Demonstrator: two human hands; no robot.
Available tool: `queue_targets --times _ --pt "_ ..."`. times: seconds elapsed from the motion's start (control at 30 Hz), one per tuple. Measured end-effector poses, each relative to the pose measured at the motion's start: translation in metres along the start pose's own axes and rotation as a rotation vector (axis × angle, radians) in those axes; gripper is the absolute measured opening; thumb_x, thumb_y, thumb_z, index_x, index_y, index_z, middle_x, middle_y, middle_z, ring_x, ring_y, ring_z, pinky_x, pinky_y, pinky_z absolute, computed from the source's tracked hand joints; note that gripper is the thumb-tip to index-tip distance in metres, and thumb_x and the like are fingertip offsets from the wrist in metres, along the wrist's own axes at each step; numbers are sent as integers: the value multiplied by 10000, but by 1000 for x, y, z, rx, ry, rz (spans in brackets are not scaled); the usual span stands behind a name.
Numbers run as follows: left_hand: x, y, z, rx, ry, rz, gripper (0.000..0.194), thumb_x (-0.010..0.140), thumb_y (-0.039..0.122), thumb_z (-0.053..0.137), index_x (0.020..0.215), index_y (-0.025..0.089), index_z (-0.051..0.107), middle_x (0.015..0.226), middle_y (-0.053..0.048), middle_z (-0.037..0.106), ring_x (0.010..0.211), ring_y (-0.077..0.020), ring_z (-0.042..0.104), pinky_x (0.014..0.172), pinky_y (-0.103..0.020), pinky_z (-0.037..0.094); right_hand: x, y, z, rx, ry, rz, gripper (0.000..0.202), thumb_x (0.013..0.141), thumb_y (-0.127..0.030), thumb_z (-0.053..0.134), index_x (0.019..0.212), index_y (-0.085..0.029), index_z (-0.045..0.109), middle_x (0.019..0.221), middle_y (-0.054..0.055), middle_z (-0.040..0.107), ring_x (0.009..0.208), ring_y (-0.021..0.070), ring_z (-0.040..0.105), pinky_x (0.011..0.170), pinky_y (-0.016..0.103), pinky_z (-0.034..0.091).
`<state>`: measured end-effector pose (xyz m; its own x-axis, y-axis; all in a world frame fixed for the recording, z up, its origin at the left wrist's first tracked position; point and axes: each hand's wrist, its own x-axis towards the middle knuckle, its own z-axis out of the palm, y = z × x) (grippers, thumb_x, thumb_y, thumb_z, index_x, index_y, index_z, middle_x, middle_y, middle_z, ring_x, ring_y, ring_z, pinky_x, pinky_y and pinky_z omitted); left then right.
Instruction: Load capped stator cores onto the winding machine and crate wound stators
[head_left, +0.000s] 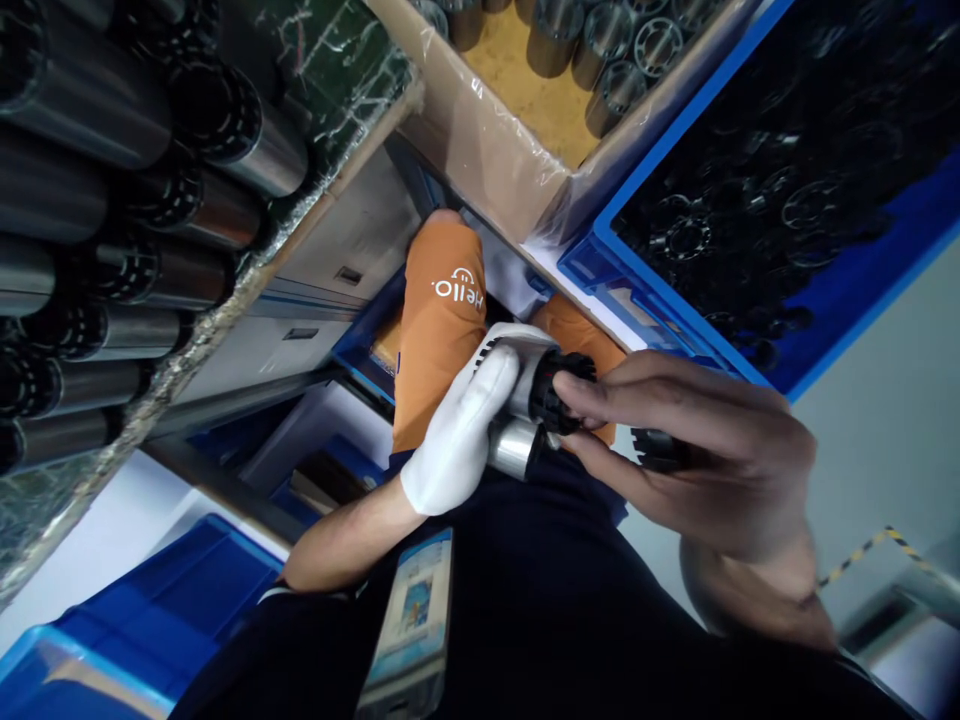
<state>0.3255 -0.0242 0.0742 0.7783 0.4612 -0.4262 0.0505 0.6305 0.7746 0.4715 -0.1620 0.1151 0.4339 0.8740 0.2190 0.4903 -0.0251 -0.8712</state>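
Observation:
My left hand (461, 430), in a white glove, is wrapped round a metal cylinder (517, 375). A second, shiny metal cylinder (514, 447) lies just below it, against the same hand. On the right end of the upper cylinder sits a black slotted ring (559, 388). The thumb and fingertips of my bare right hand (690, 450) pinch this ring. Another black toothed piece (656, 448) shows under the right hand's curled fingers, partly hidden. Both hands are above my lap, over the orange shorts (442, 330).
On the left, a plastic-wrapped bench (330, 190) carries rows of metal cylinders (262, 140) with black ends. A cardboard box (495, 170) holds more cylinders. A blue crate (611, 215) of black rings stands at right. A phone (412, 620) lies against my dark shirt.

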Motion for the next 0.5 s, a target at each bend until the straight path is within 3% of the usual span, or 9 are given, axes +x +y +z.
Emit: queue_targets --times 0.13,0.23,0.3,0.37,0.43,0.5 --pt "1 0 -4 30 -77 -18 457 1151 639 613 1251 243 817 1296 -67 815 1269 -293 762 1136 -370 614 1 6 1 -38 -18 -57 677 952 -47 876 1511 -419 791 992 -17 834 731 164 769 658 309 692" --pt "4 -2 -9 20 -43 7 421 1114 605 673 1244 230 811 1295 -90 814 1265 -321 771 1119 -402 633 0 14 1 -10 -34 -89 618 932 -72 909 1458 -384 821 1152 5 868 876 189 833 780 317 734" --pt "8 -4 -13 -33 -21 19 395 1077 568 723 1268 229 794 1226 -87 820 1149 -324 814 980 -410 686 -2 16 -2 75 62 -72 377 930 -119 916 1243 -327 884 1220 23 871 980 230 850 786 354 738" --pt "12 -4 -14 -131 -53 -2 454 1036 582 764 1324 233 738 1127 -82 823 949 -307 840 760 -390 689 -3 14 -6 258 207 -9 51 995 -236 868 969 -267 836 1150 46 870 916 247 837 672 373 701" --pt "16 -2 -12 -229 -89 -18 519 964 598 846 1302 246 671 1010 -60 807 755 -248 796 606 -325 621 -4 11 -7 436 279 105 227 1060 -392 790 889 -252 740 1011 60 839 758 235 770 557 365 614" --pt "18 2 -7 -293 -81 -18 535 889 534 930 1220 257 615 915 -21 772 646 -175 716 556 -260 559 -7 9 -4 482 282 203 278 1070 -504 753 951 -257 706 928 52 784 722 229 700 579 367 569"
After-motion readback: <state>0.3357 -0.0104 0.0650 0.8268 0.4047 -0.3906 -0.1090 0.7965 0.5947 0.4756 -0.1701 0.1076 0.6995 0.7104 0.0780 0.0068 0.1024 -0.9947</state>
